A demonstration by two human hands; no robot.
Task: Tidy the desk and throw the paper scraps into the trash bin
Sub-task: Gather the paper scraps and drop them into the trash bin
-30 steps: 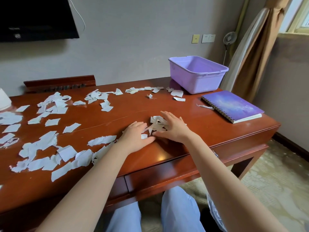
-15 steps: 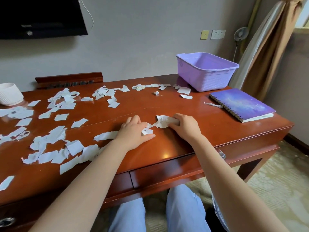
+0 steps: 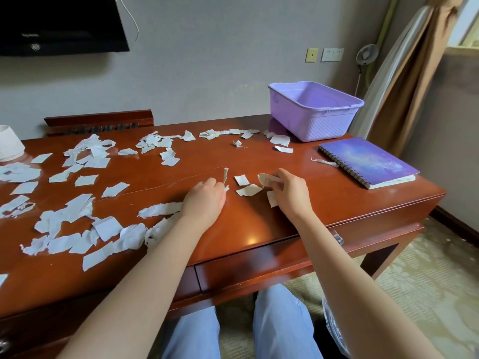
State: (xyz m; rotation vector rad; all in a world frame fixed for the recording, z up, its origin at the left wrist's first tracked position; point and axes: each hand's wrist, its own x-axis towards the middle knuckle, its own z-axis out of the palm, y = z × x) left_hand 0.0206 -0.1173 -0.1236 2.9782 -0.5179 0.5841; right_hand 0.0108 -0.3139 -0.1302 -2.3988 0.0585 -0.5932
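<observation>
White paper scraps (image 3: 85, 216) lie scattered over the left and back of the red-brown wooden desk (image 3: 248, 218). My right hand (image 3: 287, 193) is closed around a small bunch of scraps near the desk's middle. My left hand (image 3: 204, 200) pinches a thin scrap that stands upright between its fingertips. Two loose scraps (image 3: 247, 190) rest on the desk between the hands. A lilac plastic bin (image 3: 313, 110) stands at the back right, with nothing visible inside.
A purple spiral notebook (image 3: 368, 161) lies at the right edge with a paper strip beside it. A white cup (image 3: 9, 143) sits at the far left. A wooden ledge runs along the back. A clear plastic bag (image 3: 334, 330) hangs by my right knee.
My right hand gathered the small heap and closed on it. My left hand lifted off the desk and pinched a thin scrap. Two scraps now lie loose between the hands.
</observation>
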